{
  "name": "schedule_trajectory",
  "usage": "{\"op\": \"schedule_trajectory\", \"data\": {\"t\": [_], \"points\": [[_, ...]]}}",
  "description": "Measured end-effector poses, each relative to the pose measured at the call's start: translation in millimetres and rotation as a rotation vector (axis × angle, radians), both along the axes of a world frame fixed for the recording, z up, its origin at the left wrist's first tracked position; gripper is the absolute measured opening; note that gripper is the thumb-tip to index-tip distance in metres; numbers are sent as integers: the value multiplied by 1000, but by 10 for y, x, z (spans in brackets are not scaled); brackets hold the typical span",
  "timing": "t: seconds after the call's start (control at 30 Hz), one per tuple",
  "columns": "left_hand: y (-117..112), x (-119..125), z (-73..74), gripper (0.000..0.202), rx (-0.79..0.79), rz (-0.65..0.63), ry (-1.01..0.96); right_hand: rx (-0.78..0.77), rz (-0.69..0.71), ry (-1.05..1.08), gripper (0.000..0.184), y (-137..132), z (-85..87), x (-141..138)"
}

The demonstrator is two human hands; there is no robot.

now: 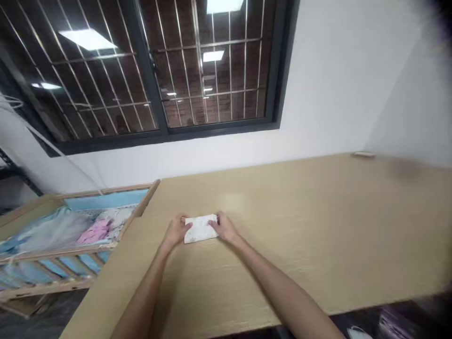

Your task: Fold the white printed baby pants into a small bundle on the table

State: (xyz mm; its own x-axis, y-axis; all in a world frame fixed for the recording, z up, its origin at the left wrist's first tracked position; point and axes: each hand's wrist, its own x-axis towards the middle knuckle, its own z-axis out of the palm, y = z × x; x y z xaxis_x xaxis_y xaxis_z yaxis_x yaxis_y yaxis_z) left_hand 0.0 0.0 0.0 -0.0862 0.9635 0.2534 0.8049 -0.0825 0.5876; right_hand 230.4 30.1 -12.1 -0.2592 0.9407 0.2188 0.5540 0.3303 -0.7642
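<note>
While both hands meet at the cloth (201, 229), the left hand (176, 230) grips its left end, thumb on top and fingers curled at the far corner. The right hand (225, 228) grips the right end the same way, thumb laid over the upper face. The cloth is white, folded into a small oblong, and sits between the hands at the left part of the counter (300, 226); whether it rests flat on the wood or is lifted slightly, I cannot tell.

The counter's left edge slants down past the left hand, leaving a fairly narrow strip on that side. Its back edge runs along the wall (339, 80), well apart from the cloth, and its front edge passes beneath the forearms. The broadest stretch for moving opens to the right of the right hand, reaching to a small white object (363, 154) at the back edge, near the corner.

Just beside the left edge stands a wooden crib (146, 201) with a blue lining (106, 201); pink fabric (96, 231) and other pale fabric (58, 230) lie in it. Above the counter, a dark-framed window (160, 108) shows metal bars and reflected lights.

The cloth carries faint, small marks, too blurred to read as print or lettering
</note>
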Motion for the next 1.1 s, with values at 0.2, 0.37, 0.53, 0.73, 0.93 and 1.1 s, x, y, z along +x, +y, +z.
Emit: {"op": "schedule_trajectory", "data": {"t": [0.2,0.37,0.53,0.73,0.93,1.1], "points": [[-150,173,-95,38,101,100,66,213,-58,-125,37,-109,74,-6],[-317,461,-203,70,199,-77,119,556,275,-323,55,-277,124,-143],[-386,537,-368,80,49,-141,272,470,403,-461,61,-257,-3,-160],[-405,397,-402,84,-73,-52,421,362,398,-460,62,-202,19,-14],[-423,284,-387,89,-95,-11,442,278,365,-453,69,-198,53,91],[-438,197,-181,79,132,-161,428,358,355,-416,67,-231,156,215]]}}
